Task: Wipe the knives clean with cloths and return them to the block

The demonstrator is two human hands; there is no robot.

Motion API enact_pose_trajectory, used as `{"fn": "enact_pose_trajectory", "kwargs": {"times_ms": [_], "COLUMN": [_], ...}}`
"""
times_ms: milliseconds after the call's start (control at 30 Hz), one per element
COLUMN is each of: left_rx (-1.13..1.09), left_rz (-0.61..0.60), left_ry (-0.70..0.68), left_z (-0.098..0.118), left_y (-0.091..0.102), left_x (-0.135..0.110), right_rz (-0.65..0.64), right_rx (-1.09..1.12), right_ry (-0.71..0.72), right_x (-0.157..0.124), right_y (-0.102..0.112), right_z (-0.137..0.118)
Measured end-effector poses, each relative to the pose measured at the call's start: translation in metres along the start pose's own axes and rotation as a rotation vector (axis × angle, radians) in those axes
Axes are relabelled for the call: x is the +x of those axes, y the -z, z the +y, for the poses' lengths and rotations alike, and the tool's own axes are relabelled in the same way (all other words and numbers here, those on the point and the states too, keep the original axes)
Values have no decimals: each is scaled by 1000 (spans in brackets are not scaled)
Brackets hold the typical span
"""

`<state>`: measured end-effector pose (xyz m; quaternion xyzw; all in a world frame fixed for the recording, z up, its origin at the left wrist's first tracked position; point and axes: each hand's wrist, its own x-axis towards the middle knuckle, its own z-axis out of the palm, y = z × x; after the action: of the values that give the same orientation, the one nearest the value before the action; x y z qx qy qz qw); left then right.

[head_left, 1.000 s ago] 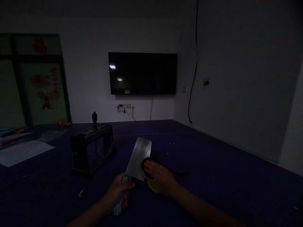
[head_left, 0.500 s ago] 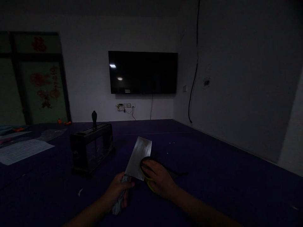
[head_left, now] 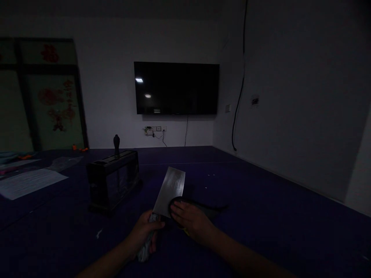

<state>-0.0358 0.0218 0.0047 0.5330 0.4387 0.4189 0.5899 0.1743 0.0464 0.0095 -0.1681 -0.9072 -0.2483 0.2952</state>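
Cleaver [head_left: 169, 192] is sitting right in front of me, its broad blade slanting forward and a little to the right, and my left fingers [head_left: 157, 225] are clenching its pale, mottled handle [head_left: 144, 253] at the near end. Across on the other side, my right fingers [head_left: 180, 211] are grasping a black-rimmed pad [head_left: 177, 199], spreading over its top, with a bit of yellow showing beneath my hand. That pad is overlapping the blade's lower right corner, and a dark strip [head_left: 220, 208] is trailing off to the right. Whether the blade is touching the purple surface [head_left: 261, 227], I can't tell in this gloom. To the left, well apart from my hands, a dark box [head_left: 97, 185] is standing with a knobbed handle [head_left: 116, 144] rising from its top; printed paper [head_left: 33, 183] and crinkled clear plastic [head_left: 65, 163] are lying beyond it to the left. Straight ahead, a dark television [head_left: 177, 90] is hanging on the wall, reflecting small lights.
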Motion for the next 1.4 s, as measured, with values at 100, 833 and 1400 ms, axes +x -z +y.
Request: {"fn": "enact_pose_trajectory", "kwargs": {"times_ms": [100,833,1400], "left_rx": [1,34,65], "left_rz": [-1,-124,-171], "left_ry": [6,28,70], "left_z": [2,0,0], "left_y": [-1,5,8], "left_x": [-2,2,3], "right_rz": [-37,-23,107], "right_rx": [14,43,-48], "right_ry": [24,-31,-143], "right_x": [2,-13,-26], "right_y": [5,0,-12], "right_z": [-2,28,41]}}
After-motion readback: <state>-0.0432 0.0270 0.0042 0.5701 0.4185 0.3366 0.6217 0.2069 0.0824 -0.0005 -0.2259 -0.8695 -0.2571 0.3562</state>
